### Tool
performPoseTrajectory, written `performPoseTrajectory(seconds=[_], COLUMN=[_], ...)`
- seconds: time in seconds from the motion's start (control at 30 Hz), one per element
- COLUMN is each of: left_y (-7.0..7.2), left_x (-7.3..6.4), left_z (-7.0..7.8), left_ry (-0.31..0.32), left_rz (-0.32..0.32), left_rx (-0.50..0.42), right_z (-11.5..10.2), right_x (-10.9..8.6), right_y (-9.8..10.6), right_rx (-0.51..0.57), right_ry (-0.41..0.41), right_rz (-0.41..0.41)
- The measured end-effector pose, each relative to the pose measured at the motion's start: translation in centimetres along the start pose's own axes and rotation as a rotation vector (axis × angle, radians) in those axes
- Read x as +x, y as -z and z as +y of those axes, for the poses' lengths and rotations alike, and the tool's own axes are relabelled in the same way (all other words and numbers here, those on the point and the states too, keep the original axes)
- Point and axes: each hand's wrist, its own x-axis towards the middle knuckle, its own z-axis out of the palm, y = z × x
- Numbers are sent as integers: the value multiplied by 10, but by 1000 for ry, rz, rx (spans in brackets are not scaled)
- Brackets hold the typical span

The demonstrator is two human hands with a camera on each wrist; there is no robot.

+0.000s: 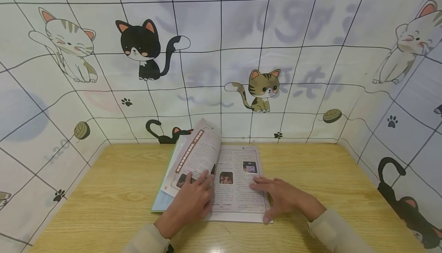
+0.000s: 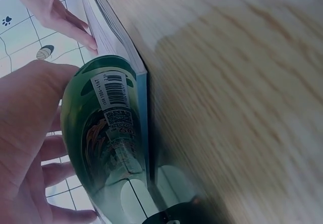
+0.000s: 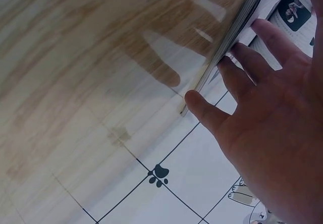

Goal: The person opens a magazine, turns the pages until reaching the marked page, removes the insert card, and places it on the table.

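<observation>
An open magazine (image 1: 238, 207) lies on the table, its right page flat with two small photos. On the left, a curved page (image 1: 203, 149) with a brown heading strip rises off the pages beneath. My left hand (image 1: 193, 199) rests on the lower part of that page, fingers extended. The left wrist view shows the green cover (image 2: 86, 148) with a barcode bowing up beside this hand. At the magazine's right edge, my right hand (image 1: 281, 195) touches the page with spread fingers, its thumb by the lower right corner. Fingertips line the page edges in the right wrist view.
The wooden table (image 1: 114, 191) has a glossy surface that mirrors the hands. A white cloth (image 1: 207, 65) printed with cats and grid lines hangs behind it and along both sides.
</observation>
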Motion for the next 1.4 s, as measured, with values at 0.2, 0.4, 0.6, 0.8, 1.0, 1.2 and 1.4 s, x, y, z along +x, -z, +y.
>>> performPoseTrajectory(seconds=[0.2, 0.4, 0.6, 0.8, 1.0, 1.2, 1.4], left_y=[-3, -4, -5, -6, -5, -5, -5], left_x=[-1, -2, -2, -3, -2, -2, -2], left_z=[-1, -2, -3, -3, -3, -3, -2], left_ry=[30, 81, 132, 150, 153, 151, 151], left_rz=[-13, -62, -76, -75, -85, -85, -79], left_rx=[-31, -82, -168, -209, -225, -210, -205], right_z=[4, 5, 4, 4, 4, 4, 4], right_x=[0, 0, -1, -1, 0, -1, 0], right_y=[-3, -4, -5, -4, -4, -4, -3], right_rx=[-11, -18, -24, -12, -6, -1, -4], right_ry=[11, 27, 49, 49, 35, 37, 38], right_rz=[6, 19, 33, 28, 20, 20, 21])
